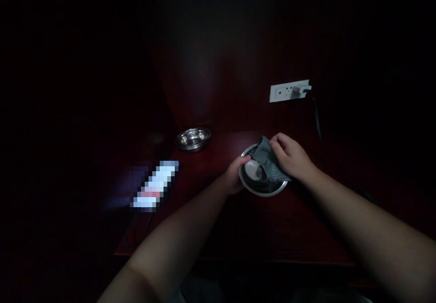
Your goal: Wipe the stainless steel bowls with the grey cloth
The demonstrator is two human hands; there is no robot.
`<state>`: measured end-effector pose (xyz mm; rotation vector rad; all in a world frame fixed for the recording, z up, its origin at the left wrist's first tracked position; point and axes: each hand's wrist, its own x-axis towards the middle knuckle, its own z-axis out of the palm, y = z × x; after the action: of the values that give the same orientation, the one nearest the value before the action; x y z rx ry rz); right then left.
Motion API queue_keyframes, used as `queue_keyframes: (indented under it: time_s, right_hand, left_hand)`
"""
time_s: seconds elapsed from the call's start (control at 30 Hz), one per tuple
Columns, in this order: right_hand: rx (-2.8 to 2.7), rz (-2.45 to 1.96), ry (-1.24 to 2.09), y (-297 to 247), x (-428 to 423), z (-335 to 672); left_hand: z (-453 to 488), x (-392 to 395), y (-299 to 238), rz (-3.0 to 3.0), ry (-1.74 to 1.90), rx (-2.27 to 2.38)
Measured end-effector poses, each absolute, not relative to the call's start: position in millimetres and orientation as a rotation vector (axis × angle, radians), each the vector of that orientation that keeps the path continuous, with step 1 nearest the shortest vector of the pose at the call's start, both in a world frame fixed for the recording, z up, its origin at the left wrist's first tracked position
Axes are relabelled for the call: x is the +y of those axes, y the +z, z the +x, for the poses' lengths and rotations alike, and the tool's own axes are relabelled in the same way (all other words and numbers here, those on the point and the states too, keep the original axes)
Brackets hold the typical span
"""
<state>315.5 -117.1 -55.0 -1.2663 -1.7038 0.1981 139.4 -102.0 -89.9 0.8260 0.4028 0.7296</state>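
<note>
A small steel bowl (265, 190) sits on a dark red wooden table (272, 230), tilted a little toward me. My left hand (234, 175) grips its left rim, fingers curled over the edge. My right hand (291, 156) is closed on a grey cloth (267, 157) that drapes over the bowl's far rim and into its inside. Part of the bowl's inner wall shows bright beside the cloth.
A second steel bowl (193, 138) stands empty at the back left of the table. A lit phone screen (156, 185) lies at the left edge with a cable below it. A white wall socket (289, 90) with a plug and dark cord is behind. The room is very dark.
</note>
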Motion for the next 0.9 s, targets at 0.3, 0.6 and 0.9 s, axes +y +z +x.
queue_keyframes:
  time_s: [0.3,0.6,0.9]
  right_hand:
    - [-1.757,-1.271,0.277,-53.9,-117.7,318.5]
    - [-1.781,-1.230,0.290,-52.4,-117.2,321.3]
    - [-1.785,-1.235,0.308,-52.4,-118.5,321.2]
  left_hand:
    - [140.4,-100.9,-89.4,0.838,0.706,0.395]
    - [139.3,-99.2,-93.1,0.869,0.685,0.372]
    - [137.9,-99.0,-92.4,0.881,0.672,0.378]
